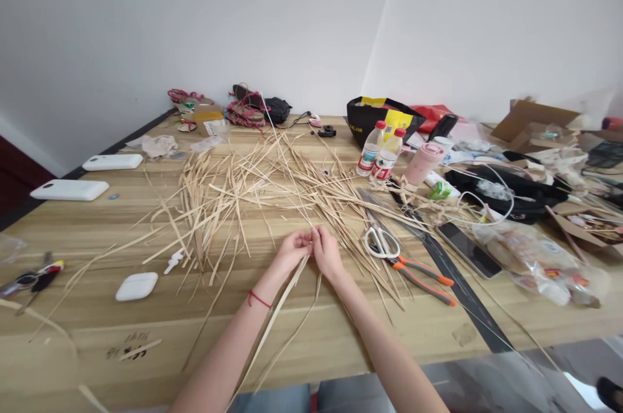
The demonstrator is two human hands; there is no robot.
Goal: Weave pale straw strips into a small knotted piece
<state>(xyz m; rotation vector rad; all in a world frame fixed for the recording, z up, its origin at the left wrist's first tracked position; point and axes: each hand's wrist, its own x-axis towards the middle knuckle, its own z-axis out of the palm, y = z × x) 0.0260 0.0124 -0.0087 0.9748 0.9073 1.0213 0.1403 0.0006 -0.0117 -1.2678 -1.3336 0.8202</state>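
My left hand (291,250) and my right hand (327,253) meet fingertip to fingertip at the middle of the wooden table (97,218). Both are closed in a pinch on thin pale straw strips (285,309) that trail back toward me over the table's front edge, while one fine strip rises away from the pinch toward the far wall. A red string circles my left wrist. Just beyond my hands lies a wide loose heap of the same straw strips (253,186).
White-handled scissors (382,242) and orange-handled pliers (423,273) lie right of my hands, beside a long dark ruler (457,286) and a phone (468,249). Two bottles (379,152), a pink cup (422,163), bags and boxes crowd the right. An earbud case (137,286) and white power banks (69,189) lie left.
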